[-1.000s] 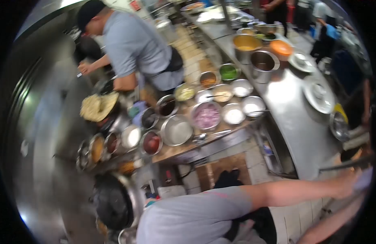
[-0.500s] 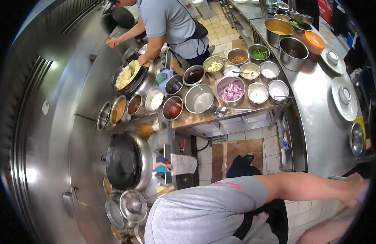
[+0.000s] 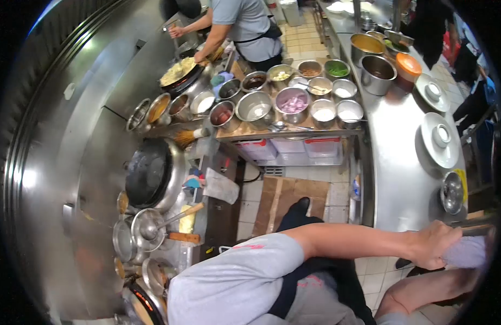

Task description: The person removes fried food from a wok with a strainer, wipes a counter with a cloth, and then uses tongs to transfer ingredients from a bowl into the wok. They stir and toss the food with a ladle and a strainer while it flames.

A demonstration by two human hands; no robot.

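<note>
At the lower right, my left arm reaches across and my left hand [image 3: 436,242] is closed on a pale grey-purple cloth [image 3: 466,252]. The cloth lies against a dark-edged surface at the rim of the view. Below it my right forearm [image 3: 429,290] stretches the same way; its hand is lost at the dark image edge. Nearest to my left hand on the steel counter [image 3: 394,179] is a metal bowl [image 3: 451,193]. White lidded plates [image 3: 440,141] stand beyond it.
A co-worker [image 3: 245,32] holds a wok [image 3: 180,76] of yellowish food. Bowls of ingredients, including chopped onion [image 3: 291,103], cover a wooden-topped table. A black wok [image 3: 147,173] and strainers with a ladle [image 3: 150,232] sit on the left. Cardboard [image 3: 288,197] covers some floor tiles.
The view has shifted, so my left hand and the cloth show more fully. The co-worker's wok appears farther up, and a second wok edge shows at the lower left.
</note>
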